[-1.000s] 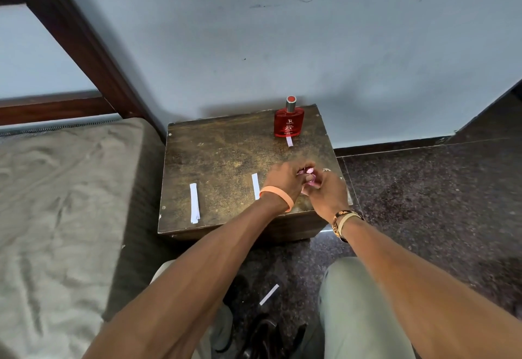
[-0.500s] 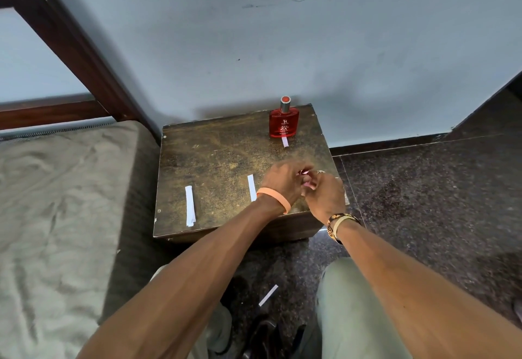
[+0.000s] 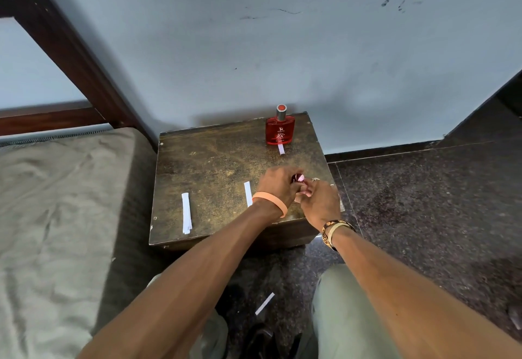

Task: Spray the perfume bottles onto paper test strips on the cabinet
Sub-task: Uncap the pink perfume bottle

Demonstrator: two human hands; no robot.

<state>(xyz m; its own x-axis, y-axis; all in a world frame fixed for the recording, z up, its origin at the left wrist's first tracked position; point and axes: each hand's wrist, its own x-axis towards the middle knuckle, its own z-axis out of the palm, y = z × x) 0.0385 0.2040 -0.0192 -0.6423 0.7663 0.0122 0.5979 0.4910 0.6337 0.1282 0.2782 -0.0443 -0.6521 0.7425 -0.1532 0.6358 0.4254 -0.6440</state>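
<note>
A red perfume bottle with a silver neck stands upright at the back right of the worn brown cabinet. A short white strip lies just in front of it. Two longer paper strips lie near the front: one at the left, one in the middle. My left hand and my right hand meet over the cabinet's front right part. Between them they grip a small pink bottle with a shiny rounded top; most of it is hidden by the fingers.
A bed with a grey-green sheet and dark wooden frame flanks the cabinet on the left. Behind rises a pale blue wall. Dark speckled floor spreads to the right. One loose paper strip lies on the floor between my knees.
Both hands stay together at the front right of the cabinet. The pink bottle's shiny top now shows more clearly above my fingers. The view has shifted slightly.
</note>
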